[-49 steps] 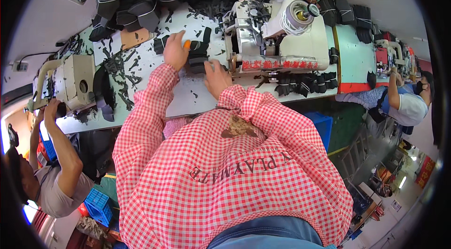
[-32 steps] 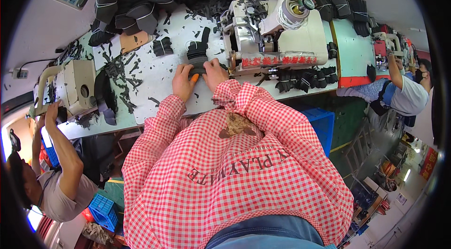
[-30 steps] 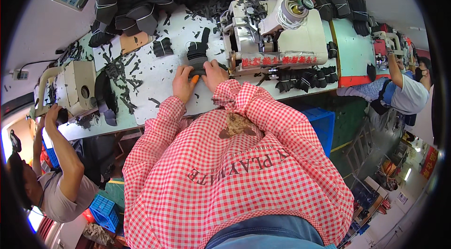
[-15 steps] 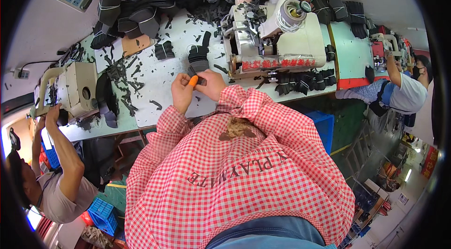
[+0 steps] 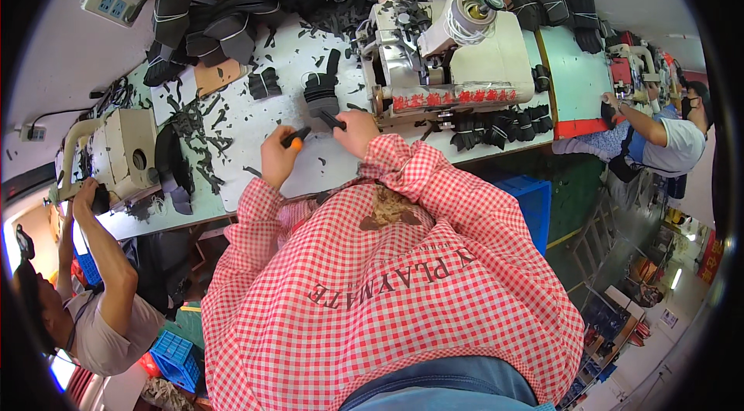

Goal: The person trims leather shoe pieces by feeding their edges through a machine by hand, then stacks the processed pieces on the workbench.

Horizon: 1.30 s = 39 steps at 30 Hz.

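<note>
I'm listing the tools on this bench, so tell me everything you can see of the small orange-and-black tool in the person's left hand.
The tool is short and slim, with an orange part next to the fingers and a dark tip pointing toward the right hand. It looks like plastic, though that is hard to tell. The left hand grips it above the white table, tilted nearly level, close to a dark flat piece held in the right hand. Most of its body is hidden in the fist.
</note>
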Available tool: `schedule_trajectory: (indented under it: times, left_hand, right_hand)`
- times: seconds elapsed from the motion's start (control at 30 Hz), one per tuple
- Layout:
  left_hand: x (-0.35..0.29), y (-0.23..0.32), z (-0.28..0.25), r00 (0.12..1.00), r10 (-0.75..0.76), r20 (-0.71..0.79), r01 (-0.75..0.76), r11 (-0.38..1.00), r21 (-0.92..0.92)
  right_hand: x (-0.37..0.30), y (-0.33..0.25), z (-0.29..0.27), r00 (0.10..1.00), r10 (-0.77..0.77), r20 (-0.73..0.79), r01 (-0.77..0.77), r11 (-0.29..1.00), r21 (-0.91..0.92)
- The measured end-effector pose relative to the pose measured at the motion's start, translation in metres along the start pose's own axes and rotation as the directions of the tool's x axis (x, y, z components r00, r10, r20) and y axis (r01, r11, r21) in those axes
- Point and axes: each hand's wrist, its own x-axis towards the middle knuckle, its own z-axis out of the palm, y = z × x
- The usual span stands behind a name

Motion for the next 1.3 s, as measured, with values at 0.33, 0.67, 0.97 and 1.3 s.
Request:
schedule_trajectory:
  times: [0.33,0.67,0.97,1.3]
  left_hand:
    - [-0.005,-0.015,0.035,0.805,0.545,0.234,-0.528,0.48,0.7]
    - [0.015,0.011,0.022,0.946,-0.12,0.302,0.282,0.765,-0.578]
    - [0.036,0.011,-0.001,0.985,-0.171,-0.033,0.152,0.937,-0.314]
    - [0.05,-0.019,-0.007,0.992,-0.083,0.099,0.105,0.963,-0.248]
  right_hand:
    - [-0.006,0.009,0.028,0.985,-0.052,0.165,0.052,0.999,0.004]
    - [0.008,-0.03,0.009,0.791,0.044,0.61,-0.545,0.504,0.67]
    - [0.046,-0.01,0.021,0.987,0.12,0.108,-0.114,0.992,-0.056]
    - [0.051,0.004,0.043,0.998,0.026,-0.052,-0.033,0.991,-0.128]
